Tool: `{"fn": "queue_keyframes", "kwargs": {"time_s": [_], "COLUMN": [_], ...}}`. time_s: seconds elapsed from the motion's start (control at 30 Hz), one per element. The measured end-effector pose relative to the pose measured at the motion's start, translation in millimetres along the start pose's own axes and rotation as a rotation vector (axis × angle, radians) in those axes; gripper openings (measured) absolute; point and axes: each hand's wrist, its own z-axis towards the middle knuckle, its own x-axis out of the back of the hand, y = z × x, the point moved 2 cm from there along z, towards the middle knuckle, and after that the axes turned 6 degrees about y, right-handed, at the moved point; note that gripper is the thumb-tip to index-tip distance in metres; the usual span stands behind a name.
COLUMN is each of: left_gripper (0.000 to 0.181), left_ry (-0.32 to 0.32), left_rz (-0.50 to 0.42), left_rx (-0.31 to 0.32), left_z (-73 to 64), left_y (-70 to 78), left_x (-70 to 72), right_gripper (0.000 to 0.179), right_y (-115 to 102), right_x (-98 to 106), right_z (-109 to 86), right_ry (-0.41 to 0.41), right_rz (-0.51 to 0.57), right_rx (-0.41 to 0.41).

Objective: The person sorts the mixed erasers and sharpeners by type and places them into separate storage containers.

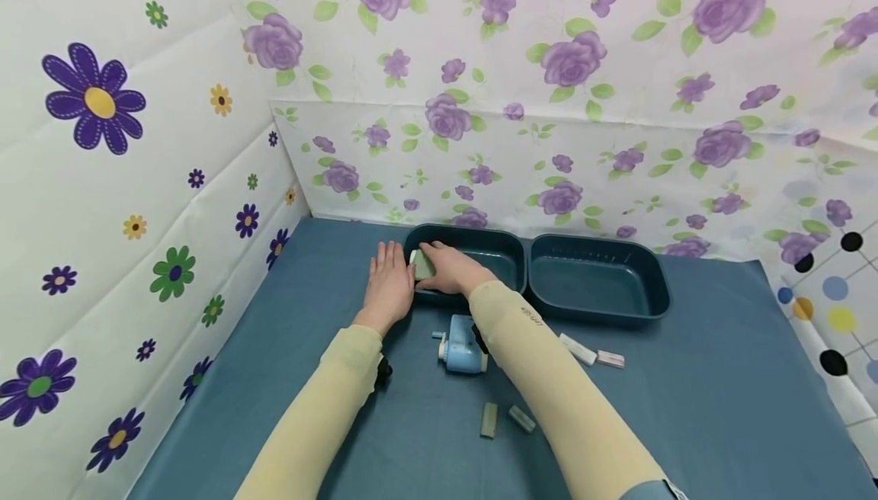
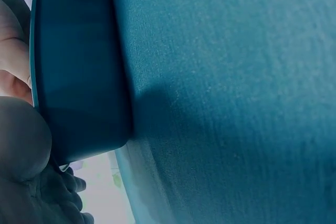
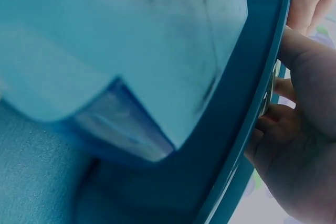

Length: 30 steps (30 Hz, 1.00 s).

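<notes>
My right hand (image 1: 449,270) reaches into the left end of the left dark blue tray (image 1: 490,234) and holds a pale green block (image 1: 424,265), thumb and fingers on either side of it. Beside it, my left hand (image 1: 388,285) lies along the tray's left end with its fingers straight, touching the rim. In the left wrist view the tray's outer wall (image 2: 84,72) stands right by the left palm. A light blue crank pencil sharpener (image 1: 463,351) stands in front of the tray, and its body (image 3: 136,30) looms close in the right wrist view.
A second dark blue tray (image 1: 597,279) adjoins the first on the right. A white block (image 1: 578,350) and a pinkish-white one (image 1: 610,359) lie right of my right forearm. Two small grey-green blocks (image 1: 488,420) lie nearer me. Flowered sheets wall the back and left.
</notes>
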Motion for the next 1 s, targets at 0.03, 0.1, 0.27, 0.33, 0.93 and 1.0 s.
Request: {"fn": "queue_keyframes", "kwargs": {"time_s": [0.03, 0.1, 0.27, 0.33, 0.93, 1.0], "left_gripper": [0.062, 0.062, 0.060, 0.060, 0.060, 0.060], "left_ry": [-0.004, -0.007, -0.013, -0.013, -0.013, -0.010], "left_rz": [0.001, 0.000, -0.018, -0.021, -0.035, -0.030], "left_rx": [0.001, 0.000, 0.003, 0.004, 0.011, 0.011], "left_z": [-0.1, -0.7, -1.3, -1.1, 0.8, 0.7], "left_y": [-0.3, -0.7, -1.0, -1.2, -2.3, -2.8], "left_x": [-0.5, -1.2, -2.7, -2.9, -3.9, -4.2], "right_gripper": [0.091, 0.091, 0.094, 0.094, 0.093, 0.091], "right_y": [-0.1, 0.0, 0.2, 0.3, 14.5, 15.6], "right_x": [-0.9, -2.5, -3.5, -2.4, 20.1, 23.8], "right_z": [-0.2, -0.8, -2.3, -3.2, -25.3, -30.5], "right_ry": [0.000, -0.004, -0.023, -0.028, -0.028, -0.028], "right_rz": [0.001, 0.001, -0.004, -0.007, 0.048, 0.058], "right_rx": [-0.002, -0.010, -0.025, -0.029, -0.009, 0.002]}}
